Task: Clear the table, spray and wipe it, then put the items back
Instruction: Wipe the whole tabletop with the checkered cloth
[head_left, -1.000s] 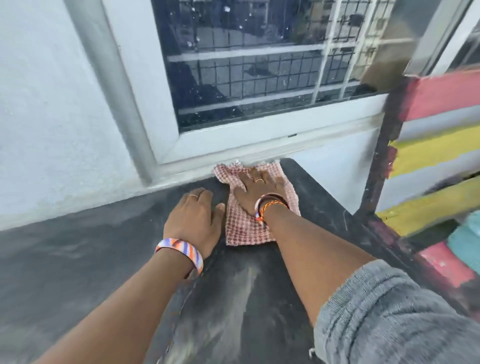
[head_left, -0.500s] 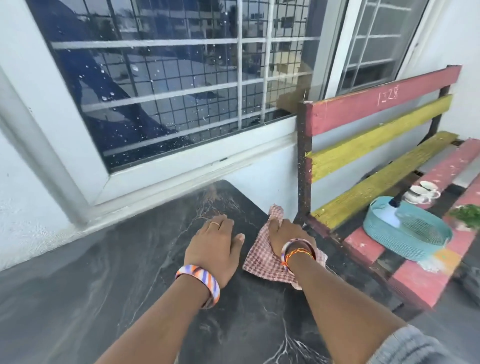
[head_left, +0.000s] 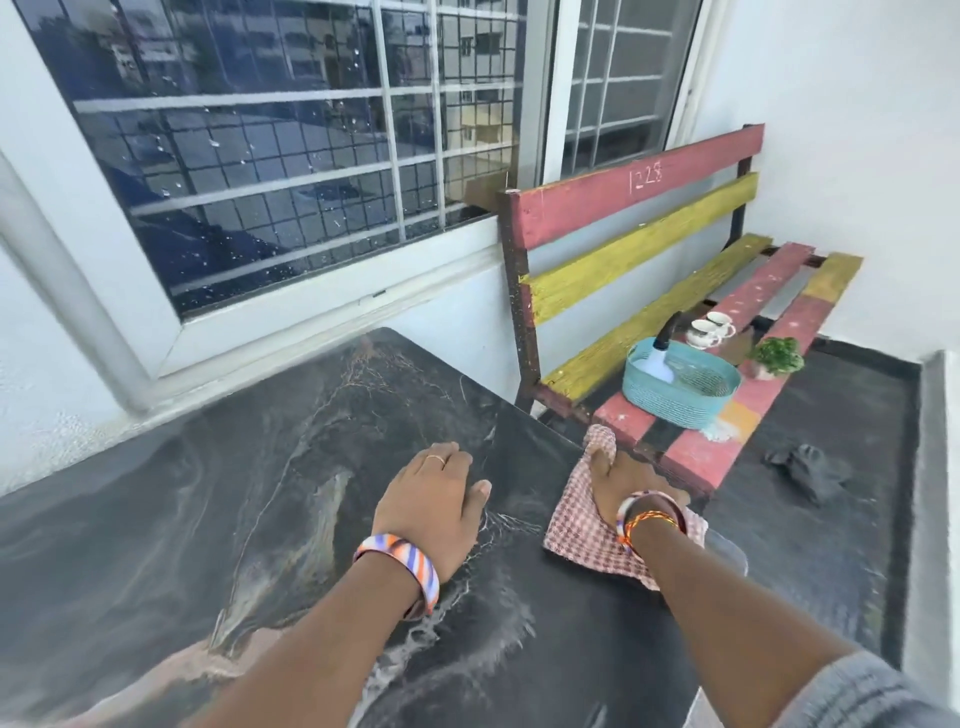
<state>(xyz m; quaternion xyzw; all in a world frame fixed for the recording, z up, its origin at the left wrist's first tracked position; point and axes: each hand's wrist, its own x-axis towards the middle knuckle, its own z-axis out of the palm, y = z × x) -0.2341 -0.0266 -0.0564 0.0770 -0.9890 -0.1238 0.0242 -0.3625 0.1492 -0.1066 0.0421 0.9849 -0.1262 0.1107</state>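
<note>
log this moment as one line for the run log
step: wiping | right hand: presses checked cloth at table right edge | left hand: flat on table | basket, cups: on bench

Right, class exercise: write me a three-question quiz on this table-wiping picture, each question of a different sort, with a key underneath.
1. True or false: the right hand presses the checked cloth near the table's right edge.
2. Which item lies inside the teal basket on the bench? A) spray bottle B) potted plant C) cups
3. Fill in: the left hand rests flat on the ____.

Key: 1 true; 2 A; 3 table
</note>
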